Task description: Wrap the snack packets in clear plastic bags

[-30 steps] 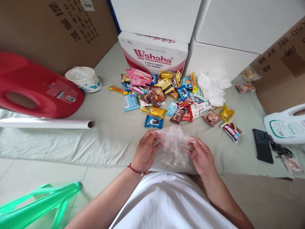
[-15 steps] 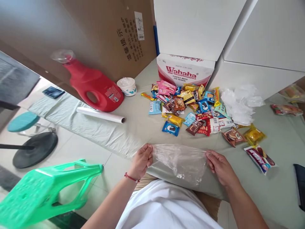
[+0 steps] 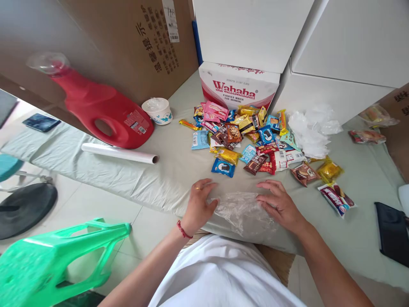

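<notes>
Both hands are down flat on a clear plastic bag [image 3: 243,209] at the near edge of the tabletop [image 3: 166,170]. Left hand [image 3: 200,204] sits on its left end, right hand [image 3: 277,204] on its right end, fingers spread and open, palms pressing, nothing pinched or gripped. Looks to me like the smoothing-out step: the bag is crumpled, lying flat between the two hands and partly hanging over the edge.

Just beyond the bag there's a snack pile [image 3: 252,136] of wrapped biscuits and candy, a heap of spare bags [image 3: 311,132] to its right, and a red jug [image 3: 102,111] plus a roll [image 3: 118,153] off to the left.

My guess at what it needs next: find the bag's mouth, which I can't make out here, and rub the two layers apart without tearing the thin film.
</notes>
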`<state>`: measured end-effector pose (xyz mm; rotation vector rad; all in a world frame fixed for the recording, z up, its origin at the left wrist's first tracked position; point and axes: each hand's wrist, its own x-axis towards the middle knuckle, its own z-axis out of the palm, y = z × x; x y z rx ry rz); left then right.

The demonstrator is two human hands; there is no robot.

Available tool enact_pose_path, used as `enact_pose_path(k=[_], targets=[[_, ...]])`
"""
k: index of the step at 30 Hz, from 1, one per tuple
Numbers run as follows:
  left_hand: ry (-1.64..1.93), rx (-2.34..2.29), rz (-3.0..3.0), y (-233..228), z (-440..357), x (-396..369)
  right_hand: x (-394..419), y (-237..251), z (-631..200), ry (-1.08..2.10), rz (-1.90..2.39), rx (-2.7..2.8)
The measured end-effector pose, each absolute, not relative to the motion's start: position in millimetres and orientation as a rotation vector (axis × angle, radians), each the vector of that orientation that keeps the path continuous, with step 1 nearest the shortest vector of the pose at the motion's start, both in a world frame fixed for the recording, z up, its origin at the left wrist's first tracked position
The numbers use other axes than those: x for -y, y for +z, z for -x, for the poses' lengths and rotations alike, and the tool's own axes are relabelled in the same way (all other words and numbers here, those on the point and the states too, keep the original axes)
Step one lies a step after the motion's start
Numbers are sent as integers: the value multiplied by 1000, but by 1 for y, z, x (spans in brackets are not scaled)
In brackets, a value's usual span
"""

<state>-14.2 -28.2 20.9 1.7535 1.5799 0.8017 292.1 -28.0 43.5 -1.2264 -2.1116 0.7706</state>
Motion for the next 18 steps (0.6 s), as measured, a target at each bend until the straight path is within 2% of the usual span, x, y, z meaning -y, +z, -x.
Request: enact_pose_path(k=[3, 6, 9, 14, 18], targets=[[696, -1424, -1711, 22, 10, 23, 23, 47, -291, 996, 1355, 1679], [824, -1427, -1335, 28, 10, 25, 17, 50, -297, 1074, 1494, 1105], [912, -1261, -921, 42, 10, 37, 11, 52, -305, 1207, 1543, 799], [799, -1150, -452, 51, 21, 75, -1, 49, -305, 1556, 1712, 859], [861, -1542, -626, 41, 56, 97, -18, 51, -286, 1635, 1724, 1215]])
